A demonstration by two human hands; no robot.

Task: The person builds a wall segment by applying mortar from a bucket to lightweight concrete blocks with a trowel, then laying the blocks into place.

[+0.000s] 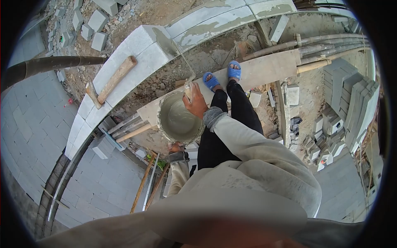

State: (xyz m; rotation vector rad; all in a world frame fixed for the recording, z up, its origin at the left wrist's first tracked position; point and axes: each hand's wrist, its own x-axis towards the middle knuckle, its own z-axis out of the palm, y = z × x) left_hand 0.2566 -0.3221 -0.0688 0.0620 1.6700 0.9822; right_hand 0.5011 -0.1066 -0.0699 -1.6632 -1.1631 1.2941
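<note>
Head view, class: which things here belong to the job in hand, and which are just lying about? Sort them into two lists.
Seem part of the job:
trowel, in the right hand
bucket of mortar, left hand at its edge
mortar-smeared block wall

Apparently just lying about:
wooden-handled tool on the wall
loose grey blocks on the rubble

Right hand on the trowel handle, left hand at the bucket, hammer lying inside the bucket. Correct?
No, the hammer isn't inside the bucket. The head view shows it lying on top of the pale block wall. The rest stands: right hand on the trowel handle, left hand at the bucket.
</note>
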